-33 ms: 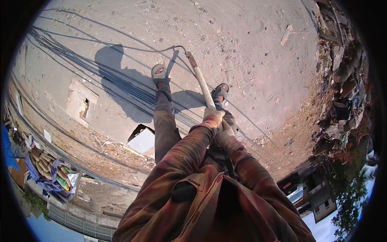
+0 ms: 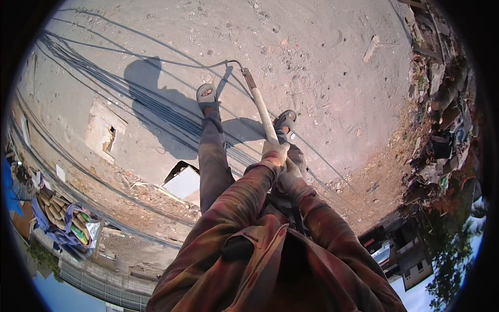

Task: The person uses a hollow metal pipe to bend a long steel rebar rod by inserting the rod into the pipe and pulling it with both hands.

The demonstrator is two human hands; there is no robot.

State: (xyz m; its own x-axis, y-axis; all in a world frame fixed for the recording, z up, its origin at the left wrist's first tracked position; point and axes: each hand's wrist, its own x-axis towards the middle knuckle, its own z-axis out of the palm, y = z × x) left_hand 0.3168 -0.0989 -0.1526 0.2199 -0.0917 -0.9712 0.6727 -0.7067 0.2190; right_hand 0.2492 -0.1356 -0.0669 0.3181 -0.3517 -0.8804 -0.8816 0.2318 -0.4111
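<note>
I stand on sandy ground and grip a long pale tool handle (image 2: 262, 112) with both gloved hands. My left hand (image 2: 274, 152) is the upper one on the handle. My right hand (image 2: 287, 175) grips just below it, partly hidden behind the left sleeve. The handle's rusty far end (image 2: 247, 77) meets a thin bent steel rod (image 2: 208, 66) lying on the ground. My feet, in grey sandals (image 2: 206, 95), stand either side of the handle.
Several long steel rods (image 2: 88, 73) run across the ground at the left. A broken concrete slab (image 2: 104, 127) and a white board (image 2: 183, 183) lie nearby. Stacked sacks (image 2: 62, 218) sit at the lower left, rubble (image 2: 447, 130) at the right, and a building (image 2: 410, 260) at the lower right.
</note>
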